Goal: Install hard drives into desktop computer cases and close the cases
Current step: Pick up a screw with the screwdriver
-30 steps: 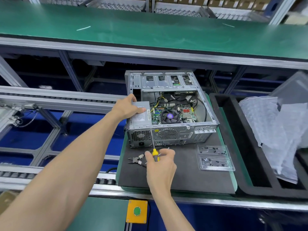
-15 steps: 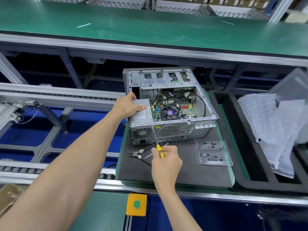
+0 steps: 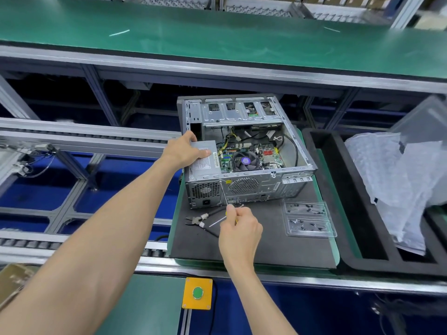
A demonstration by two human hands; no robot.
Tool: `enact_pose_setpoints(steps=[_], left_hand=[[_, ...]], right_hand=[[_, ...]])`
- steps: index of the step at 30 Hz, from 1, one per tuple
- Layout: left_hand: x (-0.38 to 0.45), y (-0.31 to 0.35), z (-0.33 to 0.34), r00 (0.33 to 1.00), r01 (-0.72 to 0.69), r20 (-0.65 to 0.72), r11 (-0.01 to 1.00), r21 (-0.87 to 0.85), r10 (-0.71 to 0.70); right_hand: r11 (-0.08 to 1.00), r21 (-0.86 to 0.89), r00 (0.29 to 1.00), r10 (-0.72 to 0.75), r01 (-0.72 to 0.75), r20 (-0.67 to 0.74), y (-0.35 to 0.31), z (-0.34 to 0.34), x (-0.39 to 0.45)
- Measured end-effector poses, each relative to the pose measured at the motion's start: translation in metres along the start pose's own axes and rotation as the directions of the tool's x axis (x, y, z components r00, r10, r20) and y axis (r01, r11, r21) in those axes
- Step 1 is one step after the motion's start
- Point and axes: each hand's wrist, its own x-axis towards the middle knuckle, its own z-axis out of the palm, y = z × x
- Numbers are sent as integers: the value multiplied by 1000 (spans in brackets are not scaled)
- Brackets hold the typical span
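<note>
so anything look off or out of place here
Nothing damaged or spilled. The computer case sits slightly skewed on the black mat, and cutters lie loose in front of it.

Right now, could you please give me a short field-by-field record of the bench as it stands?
case: open desktop computer case on its side on a black foam mat, side panel off
left hand: rests on the power supply
right hand: grips a yellow-handled screwdriver, shaft up against the case's rear panel
on mat, left: side cutters
on mat, right: clear screw tray
right of mat: black foam tray holding bubble wrap
front edge: green button
</note>
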Motion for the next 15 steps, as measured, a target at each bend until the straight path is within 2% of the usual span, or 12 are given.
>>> enact_pose_setpoints(steps=[2,6,8,9,10,11,12,13,14,15], left_hand=[[-1,1,0,1000,1,-3,1000,7,-1],[-3,3,0,1000,-1,-9,1000,22,1],[-3,3,-1,1000,3,-6,1000,20,-3],[-4,3,-1,1000,5,-4,1000,20,-5],[-4,4,-1,1000,8,-3,1000,22,-7],[-5,4,-1,1000,8,-3,1000,23,-8],[-5,3,-1,1000,9,-2,1000,20,-9],[-5,4,0,1000,9,-2,1000,17,-9],[-5,4,-1,1000,6,-1,1000,15,-6],[-6,4,-1,1000,5,1,1000,15,-5]], right_hand=[[1000,-17,999,-9,10,33,0,0,0],[998,63,999,20,-23,47,-1,-3,0],[976,174,991,120,-128,55,1,-1,2],[916,312,967,233,-253,102,-1,-1,4],[764,488,907,360,-421,219,-5,-2,5],[602,579,834,434,-551,341,-7,-1,5],[501,622,793,462,-602,396,-8,0,5],[531,607,803,458,-592,382,-8,2,5],[641,545,841,432,-541,327,-8,4,4],[797,425,903,372,-429,213,-4,5,2]])
